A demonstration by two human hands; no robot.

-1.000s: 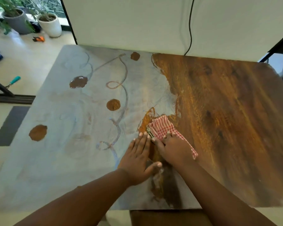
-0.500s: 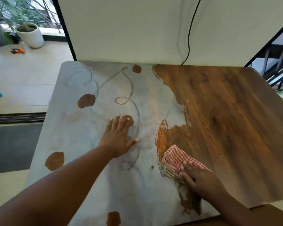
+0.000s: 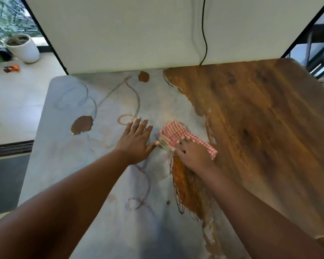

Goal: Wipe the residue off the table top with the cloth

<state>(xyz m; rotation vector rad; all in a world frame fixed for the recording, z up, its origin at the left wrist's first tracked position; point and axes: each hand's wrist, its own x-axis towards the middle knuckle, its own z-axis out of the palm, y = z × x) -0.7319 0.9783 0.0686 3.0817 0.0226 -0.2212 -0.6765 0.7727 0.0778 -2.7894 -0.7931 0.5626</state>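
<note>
A wooden table top (image 3: 260, 118) is covered on its left half by a pale grey film of residue (image 3: 67, 156) with drawn loops and brown blotches (image 3: 81, 124). The right half shows bare brown wood. A folded red-and-white checked cloth (image 3: 173, 132) lies at the border of the film, near the table's middle. My right hand (image 3: 192, 155) presses down on the cloth's near end, fingers bent over it. My left hand (image 3: 136, 141) lies flat on the film just left of the cloth, fingers spread, thumb touching the cloth's edge.
A white panel (image 3: 129, 34) with a black cable (image 3: 205, 34) stands along the table's far edge. On the floor at left are a white plant pot (image 3: 22, 47), an orange tool (image 3: 12, 68) and a dark mat (image 3: 6, 184). Black railings (image 3: 318, 45) are at right.
My right hand has pushed the cloth away from me, up the border of the film, leaving a wiped orange-brown streak behind it. My left hand now lies next to the cloth.
</note>
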